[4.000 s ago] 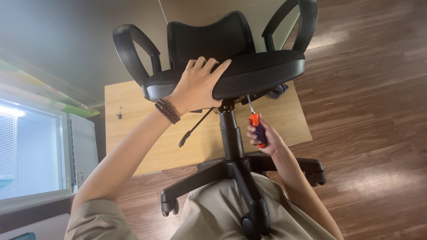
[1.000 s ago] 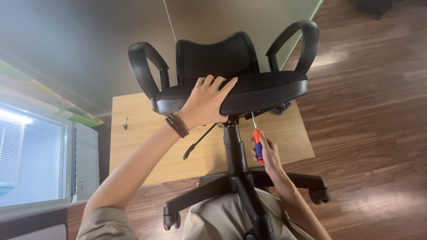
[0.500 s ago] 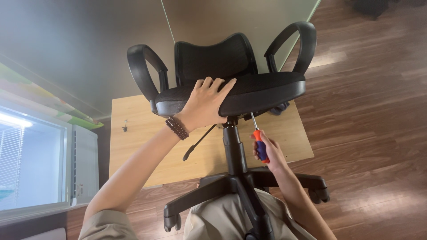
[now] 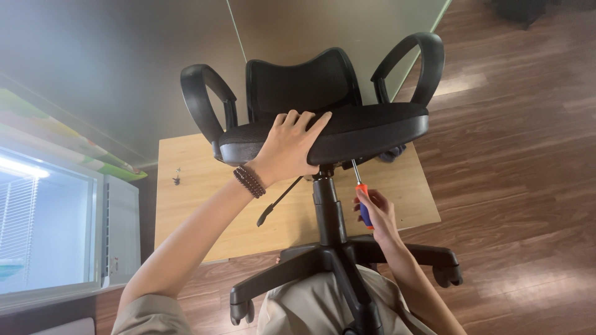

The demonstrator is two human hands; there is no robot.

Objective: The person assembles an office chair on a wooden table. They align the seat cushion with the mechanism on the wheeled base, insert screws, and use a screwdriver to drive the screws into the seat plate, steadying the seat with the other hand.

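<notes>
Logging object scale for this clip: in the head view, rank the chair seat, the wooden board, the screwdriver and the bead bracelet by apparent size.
1. Wooden board, though the chair hides part of it.
2. Chair seat, nearer the camera, so its lead over smaller things is flattered.
3. Screwdriver, in the right hand.
4. Bead bracelet, on the left hand wrist.

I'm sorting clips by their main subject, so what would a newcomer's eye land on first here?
First, the black office chair filling the middle of the view, standing on a light wooden board laid on the dark wood floor. Next, the left hand pressed flat on the seat's front edge. Below the seat, beside the centre column, the right hand holds an orange-and-blue screwdriver pointing up at the underside.
</notes>
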